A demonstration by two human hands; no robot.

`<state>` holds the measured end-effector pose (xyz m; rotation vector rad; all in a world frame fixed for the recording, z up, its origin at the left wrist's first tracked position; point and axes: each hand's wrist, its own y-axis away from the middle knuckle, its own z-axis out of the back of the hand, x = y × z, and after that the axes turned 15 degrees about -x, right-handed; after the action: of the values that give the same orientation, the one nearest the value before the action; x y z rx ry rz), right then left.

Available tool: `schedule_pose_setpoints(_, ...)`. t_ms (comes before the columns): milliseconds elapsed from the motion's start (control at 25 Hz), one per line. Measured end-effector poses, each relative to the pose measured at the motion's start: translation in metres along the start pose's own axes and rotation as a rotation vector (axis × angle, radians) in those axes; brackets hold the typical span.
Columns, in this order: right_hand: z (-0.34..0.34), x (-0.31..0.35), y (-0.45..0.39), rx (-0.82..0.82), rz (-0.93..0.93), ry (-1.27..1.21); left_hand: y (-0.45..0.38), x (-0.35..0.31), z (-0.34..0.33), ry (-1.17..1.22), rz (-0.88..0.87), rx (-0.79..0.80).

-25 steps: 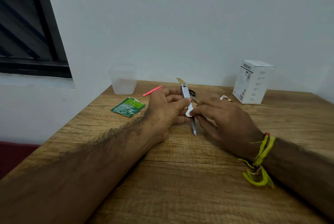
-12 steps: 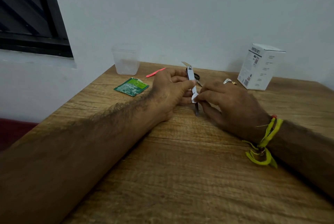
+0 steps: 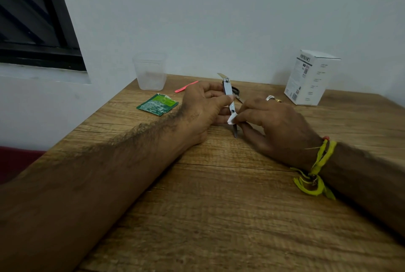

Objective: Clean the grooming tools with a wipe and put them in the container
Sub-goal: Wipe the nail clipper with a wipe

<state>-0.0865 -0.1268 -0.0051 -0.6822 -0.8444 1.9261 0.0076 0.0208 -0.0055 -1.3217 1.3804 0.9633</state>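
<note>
**Wiping the nail clipper at the wooden counter**

Wood-grain counter [image 3: 219, 195] against a plain white wall, with a dark window frame to the left, is carrying everything I am working with. My left hand [image 3: 203, 113] is gripping the nail clipper [image 3: 228, 90] upright, fingers curled round its body, its lever sticking up at the far end and its slim file blade pointing down toward me. My right hand [image 3: 274, 127] is pinching a small white wipe [image 3: 231, 118] against the lower part of the tool, near the pivot. Compared with a second ago, the wipe is sitting slightly lower on the clipper and less of the blade is showing beneath it; I am judging that the stroke is travelling down the tool, so cleaning is under way and not finished. The clear plastic container [image 3: 150, 73] is standing at the back left of the counter, well apart from both hands and looking empty. Near it, the torn green sachet [image 3: 157, 105] and a pink stick [image 3: 186, 86] are lying flat. Behind the clipper, a dark tool, possibly scissors [image 3: 236, 91], and a small metal item [image 3: 272, 98] are waiting, seemingly uncleaned. A white box [image 3: 311, 78] is standing at the right.
</note>
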Motion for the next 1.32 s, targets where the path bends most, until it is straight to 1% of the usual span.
schedule_pose_setpoints(200, 0.001, -0.002, 0.0, 0.024, 0.042, 0.023, -0.001, -0.001, 0.001, 0.008, 0.002, 0.011)
schedule_pose_setpoints(320, 0.002, -0.002, 0.0, 0.011, 0.045, 0.019, 0.001, -0.001, 0.002, 0.012, -0.003, 0.022)
schedule_pose_setpoints(520, 0.004, 0.002, 0.001, 0.016, 0.045, -0.034, 0.003, -0.004, 0.002, 0.017, 0.017, 0.04)
schedule_pose_setpoints(680, 0.004, -0.001, 0.003, 0.031, 0.08, -0.058, 0.002, -0.004, 0.001, 0.014, 0.023, 0.047)
schedule_pose_setpoints(840, 0.005, -0.003, 0.006, 0.029, 0.056, -0.077, 0.002, -0.003, 0.0, 0.033, 0.031, 0.057)
schedule_pose_setpoints(960, 0.009, -0.003, 0.005, 0.068, 0.081, -0.1, 0.002, -0.004, 0.0, 0.019, 0.035, 0.049)
schedule_pose_setpoints(1160, 0.016, -0.002, 0.002, 0.158, 0.158, -0.048, 0.001, -0.004, -0.001, -0.005, 0.012, 0.035)
schedule_pose_setpoints(1320, 0.02, 0.001, 0.002, 0.201, 0.129, -0.04, 0.003, -0.003, -0.001, -0.024, 0.013, 0.023)
